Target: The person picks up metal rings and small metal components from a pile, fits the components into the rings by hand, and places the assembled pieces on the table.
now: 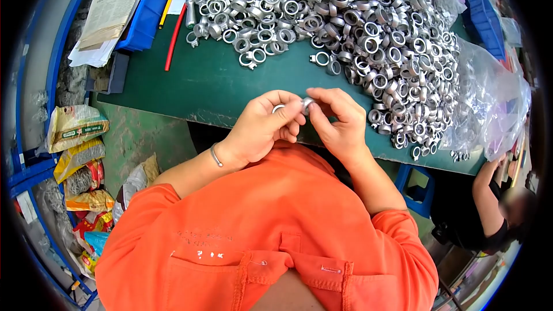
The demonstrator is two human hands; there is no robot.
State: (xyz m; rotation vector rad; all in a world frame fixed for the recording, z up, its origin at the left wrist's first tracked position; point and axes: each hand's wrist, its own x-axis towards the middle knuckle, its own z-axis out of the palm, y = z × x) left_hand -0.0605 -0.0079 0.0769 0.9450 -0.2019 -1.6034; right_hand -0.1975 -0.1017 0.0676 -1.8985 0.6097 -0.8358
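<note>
Close to the near edge of the green table, my left hand (266,120) and my right hand (341,120) meet in front of my chest. Between their fingertips is a small silver metal ring (306,104), partly covered by the fingers. Both hands are closed, with thumb and fingers pinched on it. A pale curved edge (278,107) shows by my left index finger; what it belongs to is unclear. Beyond my hands lies a large heap of similar metal rings (345,23), each with a small lug. A few loose rings (322,59) lie at the heap's near edge.
A red pen (175,37) and a yellow pen (166,11) lie by a blue bin (151,14) with papers. Clear plastic bags (481,95) cover the table's right end. Another person (487,201) is at the right, near a blue stool (416,190). Shelving (55,52) stands left.
</note>
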